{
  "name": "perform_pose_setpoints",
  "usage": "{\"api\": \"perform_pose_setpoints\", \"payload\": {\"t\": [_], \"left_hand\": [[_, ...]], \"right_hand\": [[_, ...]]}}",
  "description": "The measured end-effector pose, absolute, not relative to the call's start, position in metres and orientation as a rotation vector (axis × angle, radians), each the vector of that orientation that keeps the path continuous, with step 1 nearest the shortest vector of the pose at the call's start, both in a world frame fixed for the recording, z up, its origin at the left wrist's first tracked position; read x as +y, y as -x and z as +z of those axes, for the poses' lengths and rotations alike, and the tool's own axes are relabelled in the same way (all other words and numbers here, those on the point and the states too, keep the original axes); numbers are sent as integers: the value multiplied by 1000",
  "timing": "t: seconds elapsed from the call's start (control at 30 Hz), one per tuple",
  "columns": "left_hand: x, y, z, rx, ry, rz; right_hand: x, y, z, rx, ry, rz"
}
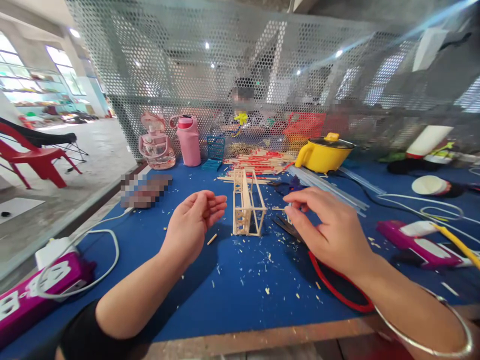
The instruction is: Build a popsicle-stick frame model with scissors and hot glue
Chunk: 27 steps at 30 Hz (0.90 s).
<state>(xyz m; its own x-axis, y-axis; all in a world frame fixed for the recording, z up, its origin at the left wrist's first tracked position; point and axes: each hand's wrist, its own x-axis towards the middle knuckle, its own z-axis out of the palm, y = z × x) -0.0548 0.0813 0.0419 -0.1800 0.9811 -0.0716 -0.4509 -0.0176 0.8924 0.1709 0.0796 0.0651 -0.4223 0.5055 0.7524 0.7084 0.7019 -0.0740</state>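
Note:
A small frame of thin wooden sticks (245, 205) stands upright on the blue table mat between my hands. To its left is my left hand (197, 215), fingers loosely curved and apart, holding nothing and not touching the frame. My right hand (326, 225) pinches a short thin wooden stick (276, 209) between thumb and forefinger. That stick points left, its far end close to the frame's right side; contact cannot be made out. Beneath my right hand lie scissors with red handles (324, 280), partly covered. A loose bit of stick (212, 239) rests near my left hand.
Red-tipped sticks (258, 162) are piled behind the frame. Further back stand a pink bottle (189, 142), a clear bottle (157, 145) and a yellow pot (324, 155). Clear glue sticks (330, 187), power strips (41, 285) and cables flank the work. A person sits beyond the perforated screen (168, 65).

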Motion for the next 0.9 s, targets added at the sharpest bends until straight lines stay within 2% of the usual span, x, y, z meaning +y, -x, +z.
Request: {"api": "perform_pose_setpoints", "payload": {"t": [0.27,0.53,0.7,0.8,0.9], "left_hand": [[9,28,28,944,-965,996],[14,20,27,885,-967,965],[18,20,24,886,-1066,881],[21,27,20,1059,-1197,846],[38,37,17,1375,-1315,1043]], "right_hand": [[39,-139,45,-2248,636,-183],[35,-138,41,-2197,760,-338],[40,-136,41,-2351,836,-476],[52,-140,43,-2448,802,-524],[71,-145,49,-2399,752,-668]]}}
